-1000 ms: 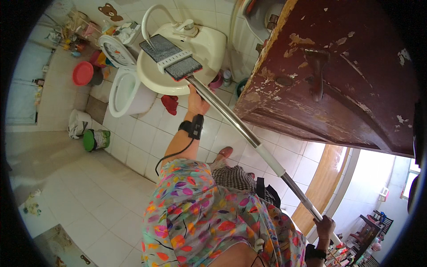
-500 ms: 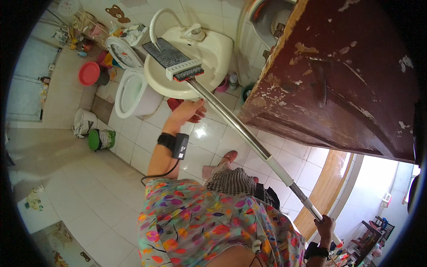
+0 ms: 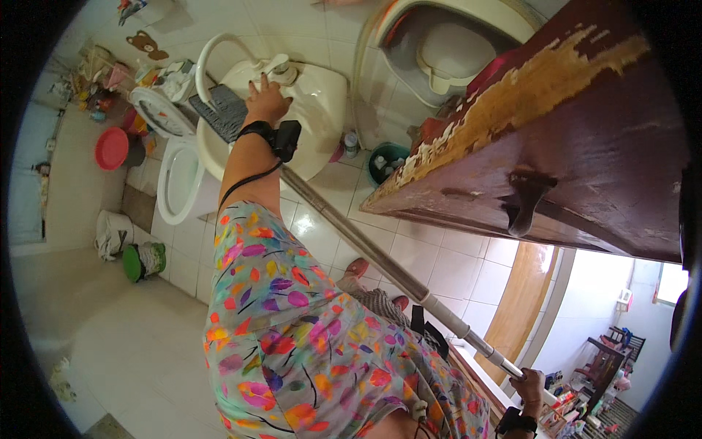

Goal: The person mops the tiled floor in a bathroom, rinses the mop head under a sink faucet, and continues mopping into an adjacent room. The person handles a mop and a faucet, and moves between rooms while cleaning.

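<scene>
My left hand (image 3: 268,102) is stretched over the white washbasin (image 3: 322,99), fingers spread and holding nothing. Its fingertips are at or just in front of the tap's lever (image 3: 281,67); whether they touch it I cannot tell. The curved white spout (image 3: 202,69) arches down over the flat grey head of a mop (image 3: 231,110), which lies across the basin's left side. My forearm hides part of the mop head and its joint. From there the metal pole (image 3: 365,250) slopes down to the lower right, where my right hand (image 3: 529,385) is closed around its end.
A white toilet (image 3: 180,179) with its lid raised stands left of the basin. The worn brown door (image 3: 585,146) juts in from the right. Beneath the basin's right side is a green bucket (image 3: 387,162); a green-lidded tub (image 3: 144,261) stands at the left wall.
My left hand has moved up from below the basin to the tap lever. The view has shifted, showing more of the door's edge. My right hand keeps its hold on the pole.
</scene>
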### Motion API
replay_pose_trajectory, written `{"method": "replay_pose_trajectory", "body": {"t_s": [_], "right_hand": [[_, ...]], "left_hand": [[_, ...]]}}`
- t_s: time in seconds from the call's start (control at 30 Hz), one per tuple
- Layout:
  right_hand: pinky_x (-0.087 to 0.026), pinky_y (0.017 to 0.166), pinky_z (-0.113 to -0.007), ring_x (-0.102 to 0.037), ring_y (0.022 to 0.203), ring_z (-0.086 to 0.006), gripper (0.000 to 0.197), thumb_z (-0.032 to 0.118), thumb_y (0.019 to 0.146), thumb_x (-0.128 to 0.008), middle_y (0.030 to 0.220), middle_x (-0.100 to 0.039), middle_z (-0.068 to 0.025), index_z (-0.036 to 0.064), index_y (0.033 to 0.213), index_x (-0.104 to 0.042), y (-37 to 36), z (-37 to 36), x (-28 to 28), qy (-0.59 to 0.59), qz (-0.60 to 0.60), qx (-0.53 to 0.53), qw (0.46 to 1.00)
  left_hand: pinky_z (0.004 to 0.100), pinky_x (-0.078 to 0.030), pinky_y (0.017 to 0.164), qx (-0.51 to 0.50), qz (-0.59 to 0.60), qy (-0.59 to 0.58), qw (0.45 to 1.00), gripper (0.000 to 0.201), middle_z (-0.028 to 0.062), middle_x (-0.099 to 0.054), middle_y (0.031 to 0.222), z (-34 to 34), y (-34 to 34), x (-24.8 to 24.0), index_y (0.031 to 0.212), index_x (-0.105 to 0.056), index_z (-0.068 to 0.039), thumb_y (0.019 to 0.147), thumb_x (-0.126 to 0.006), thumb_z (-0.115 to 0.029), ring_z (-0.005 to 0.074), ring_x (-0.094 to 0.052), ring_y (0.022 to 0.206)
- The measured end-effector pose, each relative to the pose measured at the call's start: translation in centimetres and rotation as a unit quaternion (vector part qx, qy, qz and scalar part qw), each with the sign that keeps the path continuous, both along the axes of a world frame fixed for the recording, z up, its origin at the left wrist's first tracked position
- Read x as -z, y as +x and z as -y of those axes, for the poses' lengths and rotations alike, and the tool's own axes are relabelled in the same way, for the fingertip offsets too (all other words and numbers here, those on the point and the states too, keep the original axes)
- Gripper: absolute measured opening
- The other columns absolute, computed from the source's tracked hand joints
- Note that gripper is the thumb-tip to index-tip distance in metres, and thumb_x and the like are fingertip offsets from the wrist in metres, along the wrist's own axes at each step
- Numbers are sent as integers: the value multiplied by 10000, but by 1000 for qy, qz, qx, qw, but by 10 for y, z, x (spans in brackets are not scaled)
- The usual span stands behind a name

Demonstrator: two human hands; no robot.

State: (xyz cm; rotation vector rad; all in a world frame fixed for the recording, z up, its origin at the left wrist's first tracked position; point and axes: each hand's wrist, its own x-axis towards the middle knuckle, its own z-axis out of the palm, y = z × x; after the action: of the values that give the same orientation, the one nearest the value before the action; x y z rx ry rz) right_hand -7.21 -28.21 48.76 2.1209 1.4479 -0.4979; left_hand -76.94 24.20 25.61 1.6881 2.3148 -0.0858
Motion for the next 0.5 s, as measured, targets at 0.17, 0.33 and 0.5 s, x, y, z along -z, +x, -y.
{"method": "replay_pose_trajectory", "body": {"t_s": [0.17,0.33,0.5], "right_hand": [[-463,534,-413,-585,553,-335,287,293,548,-772,571,-569,-143,63,636,-626,-4,5,-17,-13,18,-10,1000],[-457,517,-383,-572,528,-300,254,251,528,-752,552,-557,-127,61,639,-626,-3,4,-21,34,3,20,999],[-461,530,-401,-578,540,-319,255,275,544,-736,554,-556,-130,66,630,-618,8,5,-7,29,-15,3,999]], "left_hand": [[592,-275,1063,-24,-25,-22,999,605,70,-227,1534,-4,-8,-2,1330,-444,-122,859,-625,-457,410,-176,1412],[517,-352,1018,-35,32,39,998,531,144,-516,1346,17,2,-13,1301,-472,-107,867,-603,-383,391,-421,1291],[386,-491,756,-100,347,453,815,269,140,-617,937,138,44,0,1113,-517,-23,876,-588,-127,291,-600,832]]}}
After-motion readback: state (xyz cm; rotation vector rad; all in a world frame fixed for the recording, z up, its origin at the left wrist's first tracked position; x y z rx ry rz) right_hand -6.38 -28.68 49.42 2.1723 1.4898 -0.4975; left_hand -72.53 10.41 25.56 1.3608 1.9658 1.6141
